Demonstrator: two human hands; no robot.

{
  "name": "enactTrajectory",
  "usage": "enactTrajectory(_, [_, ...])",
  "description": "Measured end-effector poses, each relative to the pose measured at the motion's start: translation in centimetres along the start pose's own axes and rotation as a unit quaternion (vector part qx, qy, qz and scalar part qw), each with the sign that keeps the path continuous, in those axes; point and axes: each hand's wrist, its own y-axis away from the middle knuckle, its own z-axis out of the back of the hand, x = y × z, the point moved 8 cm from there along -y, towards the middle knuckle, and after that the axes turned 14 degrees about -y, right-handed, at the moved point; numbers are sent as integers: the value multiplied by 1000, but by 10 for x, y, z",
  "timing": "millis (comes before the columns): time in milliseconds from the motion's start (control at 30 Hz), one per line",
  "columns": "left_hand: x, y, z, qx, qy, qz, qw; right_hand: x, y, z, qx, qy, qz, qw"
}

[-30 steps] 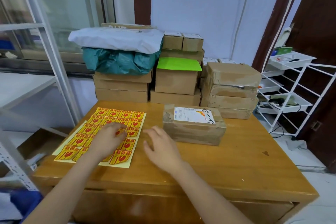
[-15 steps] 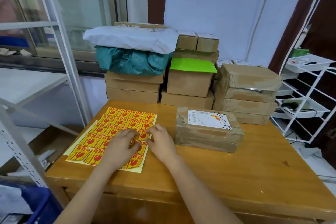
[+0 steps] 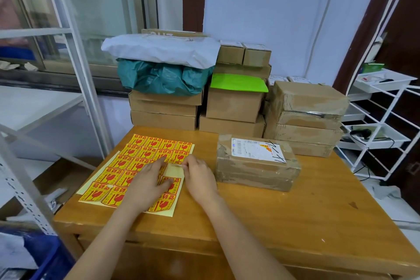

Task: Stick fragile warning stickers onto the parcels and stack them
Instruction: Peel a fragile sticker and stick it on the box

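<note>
On wooden table (image 3: 261,216): sticker sheet (image 3: 145,159), left hand (image 3: 145,185) flat on it, fingers straight; right hand (image 3: 200,177) pinching one peeled sticker (image 3: 173,171) at sheet's right edge; taped parcel (image 3: 255,161) just right

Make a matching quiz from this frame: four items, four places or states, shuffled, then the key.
Items
1. left hand
2. right hand
3. taped parcel
4. green sheet

Places or states
A. lies atop a carton in the back stack
B. pinches a sticker peeling off the sheet
C. presses flat on the sticker sheet
D. sits on the table, right of the sticker sheet, shipping label up

Pairs: 1-C, 2-B, 3-D, 4-A
</note>
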Motion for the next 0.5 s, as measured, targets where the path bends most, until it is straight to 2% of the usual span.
enactTrajectory(500, [-2,1,1,9,-4,7,1000,0,6,2,-4,13,-8,1000])
